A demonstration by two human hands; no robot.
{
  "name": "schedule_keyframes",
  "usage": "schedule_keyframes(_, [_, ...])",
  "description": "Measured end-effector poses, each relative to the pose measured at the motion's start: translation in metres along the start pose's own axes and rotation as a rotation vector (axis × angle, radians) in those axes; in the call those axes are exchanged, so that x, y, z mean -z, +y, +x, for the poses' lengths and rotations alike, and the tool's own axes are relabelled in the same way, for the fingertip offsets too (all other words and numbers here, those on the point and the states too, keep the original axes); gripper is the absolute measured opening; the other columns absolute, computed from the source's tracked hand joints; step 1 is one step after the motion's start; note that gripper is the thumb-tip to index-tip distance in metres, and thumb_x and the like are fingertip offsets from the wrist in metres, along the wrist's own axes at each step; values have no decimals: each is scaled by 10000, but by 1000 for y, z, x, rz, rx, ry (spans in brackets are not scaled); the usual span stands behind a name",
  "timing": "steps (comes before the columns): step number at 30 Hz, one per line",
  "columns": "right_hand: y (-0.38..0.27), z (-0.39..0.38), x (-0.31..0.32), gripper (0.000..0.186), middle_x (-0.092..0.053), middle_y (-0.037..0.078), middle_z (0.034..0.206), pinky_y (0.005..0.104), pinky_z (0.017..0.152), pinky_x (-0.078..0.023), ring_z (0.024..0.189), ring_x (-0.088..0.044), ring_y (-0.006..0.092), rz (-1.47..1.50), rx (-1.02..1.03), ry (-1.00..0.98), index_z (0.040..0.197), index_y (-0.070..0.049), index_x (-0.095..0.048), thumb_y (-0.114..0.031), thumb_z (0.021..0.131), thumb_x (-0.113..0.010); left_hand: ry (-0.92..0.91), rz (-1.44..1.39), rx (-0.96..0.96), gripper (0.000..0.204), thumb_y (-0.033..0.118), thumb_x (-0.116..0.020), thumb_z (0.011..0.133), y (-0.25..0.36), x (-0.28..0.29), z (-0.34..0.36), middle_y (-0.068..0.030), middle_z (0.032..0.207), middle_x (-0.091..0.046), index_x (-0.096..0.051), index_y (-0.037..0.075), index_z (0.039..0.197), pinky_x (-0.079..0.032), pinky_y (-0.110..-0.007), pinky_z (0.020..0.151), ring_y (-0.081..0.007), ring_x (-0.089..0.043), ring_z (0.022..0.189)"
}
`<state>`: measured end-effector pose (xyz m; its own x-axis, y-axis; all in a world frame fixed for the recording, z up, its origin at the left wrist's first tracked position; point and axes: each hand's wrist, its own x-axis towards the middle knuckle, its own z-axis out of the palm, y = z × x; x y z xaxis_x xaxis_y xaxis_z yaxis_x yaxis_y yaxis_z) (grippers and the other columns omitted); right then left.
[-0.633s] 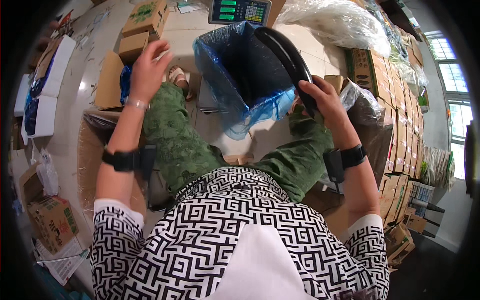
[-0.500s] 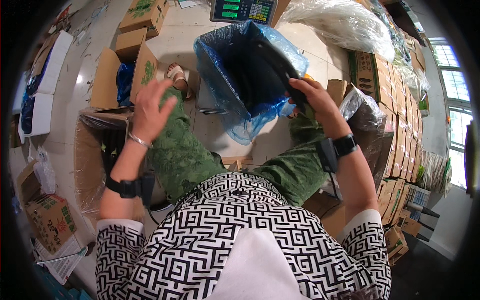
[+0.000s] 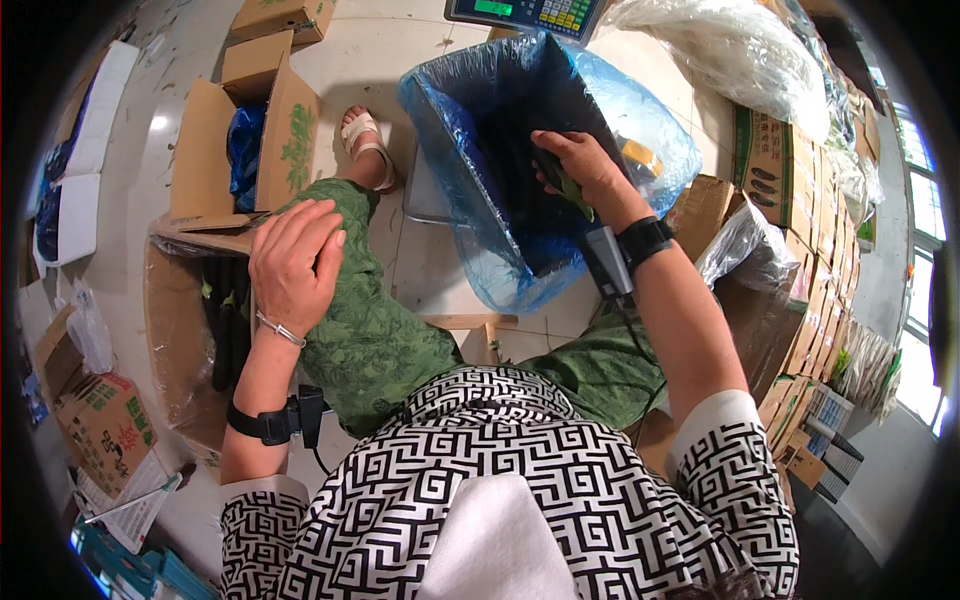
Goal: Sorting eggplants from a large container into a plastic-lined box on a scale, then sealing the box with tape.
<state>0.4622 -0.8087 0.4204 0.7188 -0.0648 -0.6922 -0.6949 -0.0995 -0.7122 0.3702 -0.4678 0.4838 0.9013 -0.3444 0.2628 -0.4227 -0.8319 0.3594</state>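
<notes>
My right hand [image 3: 590, 175] grips a dark, glossy eggplant [image 3: 560, 178] by its green stalk end, lowered into a box lined with blue plastic [image 3: 465, 250]. The eggplant's far part disappears into the dark interior. The lined box rests on a scale platform [image 3: 425, 195]. My left hand [image 3: 292, 265] lies on my left knee, fingers fairly flat and holding nothing, beside an open plastic-lined carton [image 3: 180, 340] containing several long dark eggplants [image 3: 225, 325].
A digital scale display [image 3: 520, 14] stands beyond the lined box. An open carton with blue plastic [image 3: 195, 150] is at left. Stacked cartons [image 3: 795, 200] and crumpled clear plastic [image 3: 715, 40] line the right. White foam boxes [image 3: 90, 130] sit far left.
My right hand has carried the eggplant leftward and forward, down into the lined box. My left hand has come down from the air onto my knee.
</notes>
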Motion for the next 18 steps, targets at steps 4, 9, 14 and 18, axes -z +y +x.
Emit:
schedule_keyframes(4, [14,11,13,359,-586,96,770,321,530,-516,605,-600,188,-66,-95,-128,920,22,-558,-297,812,-682,-13,-44,-4,131,119,-613,823,2,1,3,-85,1013,-664,-666,37,910,-426,-379,880,-266,-607,985])
schedule_keyframes(9, [42,40,4,433,-606,124,860,331,588,-519,685,-611,212,116,-57,-24,998,45,-550,-308,797,-699,-39,-51,-57,127,116,-615,819,10,0,12,-82,1006,-665,-665,36,905,-426,-377,876,-262,-609,973])
schedule_keyframes(14, [107,74,5,772,-376,209,1402,365,1052,-285,1289,-357,298,-283,-4,-52,1420,18,-247,-290,843,-658,-36,-62,-48,129,131,-622,799,9,-4,5,-80,988,-668,-671,45,882,-412,-374,884,-246,-613,970])
schedule_keyframes(18, [59,71,-7,758,-424,228,1363,372,1014,-343,1274,-398,300,-663,-164,-148,1419,-13,-226,-291,851,-642,-14,-45,-22,133,141,-605,826,5,2,4,-83,958,-677,-670,38,878,-428,-371,863,-257,-621,942])
